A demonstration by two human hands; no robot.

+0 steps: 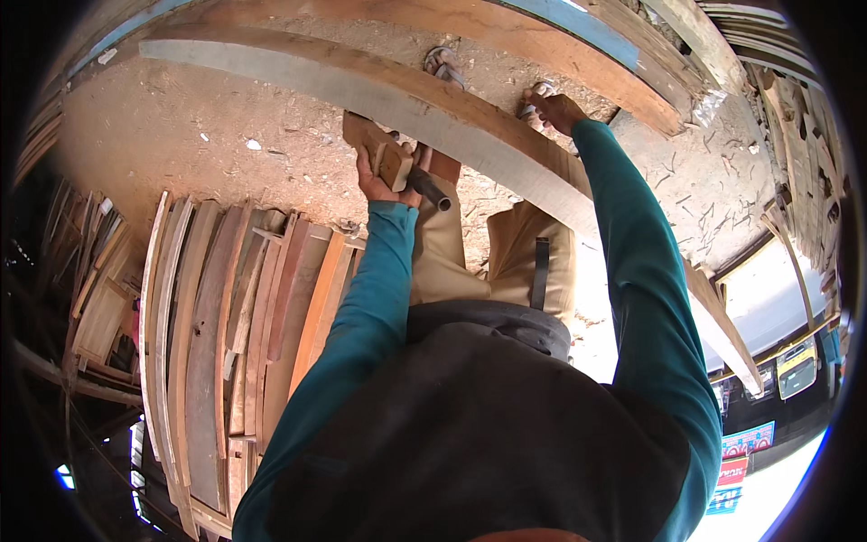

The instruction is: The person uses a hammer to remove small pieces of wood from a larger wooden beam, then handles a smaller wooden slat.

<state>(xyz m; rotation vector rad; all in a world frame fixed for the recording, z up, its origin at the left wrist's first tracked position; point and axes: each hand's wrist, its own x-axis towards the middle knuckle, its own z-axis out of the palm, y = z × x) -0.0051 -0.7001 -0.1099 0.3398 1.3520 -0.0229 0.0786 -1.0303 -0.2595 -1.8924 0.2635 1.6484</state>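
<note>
In my left hand (381, 185) is a wooden hand plane (361, 134), with a wooden wedge block and a dark tube crossing it; the fingers wrap round its body. The plane is just on my side of a long wooden beam (361, 98), which has a pale grey face and a brown top. My right hand (558, 112) reaches out above the beam's far edge. Its fingers are drawn together, and whatever they may hold is too small to make out. Sandalled feet (444, 65) show on the ground beyond the beam.
Long boards (203, 343) lie side by side at my left. Another thick plank (578, 63) with a blue strip runs across the far side. Nails or splinters litter a grey slab (713, 172) at the right. More timber (799, 135) is stacked at the far right.
</note>
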